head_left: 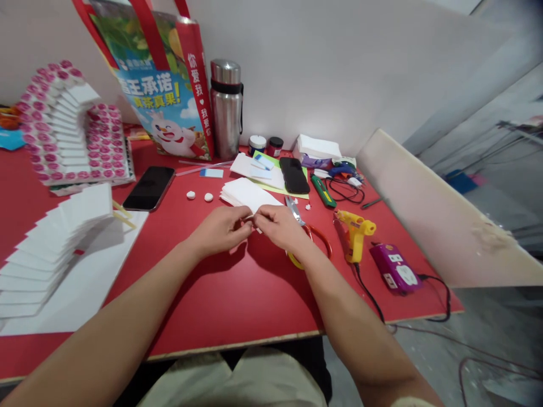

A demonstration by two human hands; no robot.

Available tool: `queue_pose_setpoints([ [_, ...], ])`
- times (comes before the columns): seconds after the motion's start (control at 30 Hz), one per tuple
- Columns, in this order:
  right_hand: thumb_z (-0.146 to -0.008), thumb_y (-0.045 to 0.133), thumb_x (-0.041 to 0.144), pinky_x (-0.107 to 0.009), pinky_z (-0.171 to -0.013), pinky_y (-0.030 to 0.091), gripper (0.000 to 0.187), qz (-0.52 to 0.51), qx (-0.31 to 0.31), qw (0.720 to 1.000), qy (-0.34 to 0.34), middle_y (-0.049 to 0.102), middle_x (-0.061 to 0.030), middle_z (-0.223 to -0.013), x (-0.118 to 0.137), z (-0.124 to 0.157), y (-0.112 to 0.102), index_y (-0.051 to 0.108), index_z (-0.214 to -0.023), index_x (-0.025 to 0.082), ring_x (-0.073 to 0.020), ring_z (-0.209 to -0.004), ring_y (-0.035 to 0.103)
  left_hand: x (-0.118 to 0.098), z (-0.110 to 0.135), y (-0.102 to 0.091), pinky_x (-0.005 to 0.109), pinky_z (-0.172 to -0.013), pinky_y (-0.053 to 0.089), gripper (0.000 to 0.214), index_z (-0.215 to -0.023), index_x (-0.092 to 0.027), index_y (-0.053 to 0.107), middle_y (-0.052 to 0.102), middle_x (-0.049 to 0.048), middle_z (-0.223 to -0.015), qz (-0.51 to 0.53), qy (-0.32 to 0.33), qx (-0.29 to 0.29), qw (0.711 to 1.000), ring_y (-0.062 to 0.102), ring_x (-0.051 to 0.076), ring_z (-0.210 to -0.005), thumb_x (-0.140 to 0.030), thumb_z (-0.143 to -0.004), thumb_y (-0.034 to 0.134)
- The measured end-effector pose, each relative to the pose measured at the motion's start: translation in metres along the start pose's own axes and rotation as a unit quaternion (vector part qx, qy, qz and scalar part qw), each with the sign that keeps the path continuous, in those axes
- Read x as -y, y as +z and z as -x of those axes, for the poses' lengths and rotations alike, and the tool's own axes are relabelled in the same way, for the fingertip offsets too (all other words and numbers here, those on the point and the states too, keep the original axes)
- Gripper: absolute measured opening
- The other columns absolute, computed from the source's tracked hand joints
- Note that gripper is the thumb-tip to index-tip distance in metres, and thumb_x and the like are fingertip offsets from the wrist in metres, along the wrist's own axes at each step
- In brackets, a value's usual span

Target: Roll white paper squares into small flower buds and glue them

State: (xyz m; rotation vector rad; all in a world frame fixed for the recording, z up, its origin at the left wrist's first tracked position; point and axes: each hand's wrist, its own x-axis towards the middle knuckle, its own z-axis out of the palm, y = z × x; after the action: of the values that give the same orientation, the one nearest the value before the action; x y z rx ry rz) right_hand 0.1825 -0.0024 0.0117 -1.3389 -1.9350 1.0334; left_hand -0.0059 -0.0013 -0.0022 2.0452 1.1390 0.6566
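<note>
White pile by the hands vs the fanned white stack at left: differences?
The white pile is small and roughly squared; the fanned stack is far larger, stepped like stairs. The pile lies on the bare red table; the fanned stack lies on a white board. The pile sits just behind the left hand and right hand; the stack is far left. Both are white sheets.

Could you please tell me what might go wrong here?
1. The scissors lie against the right hand; a sideways move could catch the blades.
2. The glue gun lies by the right forearm, near the power strip; if hot, it might burn.
3. The white piece, pinched between left hand and right, might slip.
</note>
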Motion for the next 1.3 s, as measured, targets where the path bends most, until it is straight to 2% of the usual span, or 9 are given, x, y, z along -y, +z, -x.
queue_pose_setpoints([
  [0.07, -0.087, 0.052, 0.024, -0.028, -0.058, 0.028, 0.022, 0.095, -0.011, 0.993, -0.065, 0.052, 0.0021, -0.060, 0.003, 0.003, -0.003, 0.055, -0.066, 0.019, -0.0123, -0.060, 0.043, 0.002, -0.001, -0.001, 0.025, -0.048, 0.036, 0.026, -0.082, -0.018, 0.060, 0.061, 0.0034, -0.060, 0.195, -0.103, 0.041, 0.974, 0.055, 0.015, -0.049, -0.035, -0.093, 0.043],
  [0.13, -0.092, 0.050, 0.023, -0.028, -0.061, 0.028, 0.023, 0.143, -0.005, 0.984, -0.105, 0.056, 0.0009, -0.065, 0.005, 0.006, -0.005, 0.057, -0.071, 0.019, -0.0126, -0.061, 0.045, 0.005, -0.003, -0.003, 0.025, -0.039, 0.031, 0.043, -0.075, -0.016, 0.060, 0.066, 0.0091, -0.061, 0.353, -0.169, 0.107, 0.914, 0.054, 0.014, -0.041, -0.044, -0.095, 0.034],
  [0.23, -0.095, 0.047, 0.021, -0.029, -0.067, 0.033, 0.021, 0.177, 0.015, 0.974, -0.142, 0.066, -0.0029, -0.077, 0.007, 0.008, -0.006, 0.061, -0.079, 0.018, -0.0146, -0.070, 0.055, 0.009, -0.005, -0.005, 0.022, -0.033, 0.023, 0.039, -0.074, -0.016, 0.058, 0.065, 0.0078, -0.056, 0.434, -0.174, 0.151, 0.871, 0.045, 0.010, -0.032, -0.045, -0.095, 0.044],
  [0.33, -0.097, 0.046, 0.020, -0.029, -0.073, 0.036, 0.022, 0.197, 0.034, 0.968, -0.149, 0.070, -0.0062, -0.087, 0.006, 0.007, -0.005, 0.064, -0.086, 0.018, -0.0171, -0.079, 0.060, 0.011, -0.005, -0.005, 0.020, -0.033, 0.022, 0.032, -0.078, -0.016, 0.058, 0.065, 0.0058, -0.055, 0.448, -0.163, 0.156, 0.865, 0.045, 0.009, -0.032, -0.041, -0.096, 0.049],
  [0.67, -0.094, 0.049, 0.021, -0.028, -0.063, 0.029, 0.021, 0.132, 0.031, 0.987, -0.089, 0.057, 0.0014, -0.067, 0.003, 0.005, -0.010, 0.057, -0.075, 0.019, -0.0127, -0.063, 0.048, 0.006, 0.000, -0.003, 0.022, -0.047, 0.035, 0.031, -0.081, -0.019, 0.051, 0.057, -0.0030, -0.062, 0.277, -0.087, 0.105, 0.951, 0.046, 0.007, -0.042, -0.041, -0.103, 0.046],
  [0.83, -0.091, 0.049, 0.022, -0.028, -0.060, 0.026, 0.024, 0.095, 0.002, 0.995, -0.040, 0.050, 0.0029, -0.061, 0.003, 0.003, -0.004, 0.052, -0.067, 0.020, -0.0130, -0.062, 0.042, 0.006, 0.000, 0.002, 0.026, -0.060, 0.037, 0.028, -0.080, -0.021, 0.046, 0.054, -0.0022, -0.066, 0.070, 0.006, 0.017, 0.997, 0.049, 0.013, -0.058, -0.035, -0.103, 0.041],
  [1.03, -0.091, 0.049, 0.025, -0.027, -0.059, 0.032, 0.030, -0.017, -0.054, 0.998, 0.013, 0.050, 0.0028, -0.056, 0.000, 0.000, 0.008, 0.048, -0.061, 0.021, -0.0132, -0.061, 0.045, 0.003, -0.004, 0.008, 0.030, -0.060, 0.026, 0.026, -0.084, -0.019, 0.055, 0.063, 0.0066, -0.078, -0.211, 0.054, -0.053, 0.975, 0.053, 0.019, -0.068, -0.029, -0.101, 0.039],
  [1.13, -0.094, 0.052, 0.033, -0.027, -0.059, 0.036, 0.033, -0.057, -0.059, 0.996, 0.032, 0.059, 0.0003, -0.061, -0.002, -0.001, 0.008, 0.057, -0.065, 0.020, -0.0128, -0.059, 0.050, 0.003, -0.004, 0.009, 0.031, -0.061, 0.030, 0.030, -0.089, -0.017, 0.061, 0.069, 0.0103, -0.086, -0.237, 0.042, -0.077, 0.968, 0.060, 0.022, -0.074, -0.029, -0.103, 0.037],
  [1.3, -0.090, 0.063, 0.042, -0.026, -0.057, 0.041, 0.027, -0.134, -0.080, 0.987, 0.043, 0.067, -0.0008, -0.066, -0.008, -0.003, 0.009, 0.061, -0.076, 0.019, -0.0129, -0.057, 0.055, 0.008, -0.002, 0.010, 0.032, -0.078, 0.045, 0.034, -0.102, -0.016, 0.071, 0.077, 0.0124, -0.102, -0.177, 0.063, -0.154, 0.970, 0.070, 0.024, -0.092, -0.032, -0.105, 0.041],
])
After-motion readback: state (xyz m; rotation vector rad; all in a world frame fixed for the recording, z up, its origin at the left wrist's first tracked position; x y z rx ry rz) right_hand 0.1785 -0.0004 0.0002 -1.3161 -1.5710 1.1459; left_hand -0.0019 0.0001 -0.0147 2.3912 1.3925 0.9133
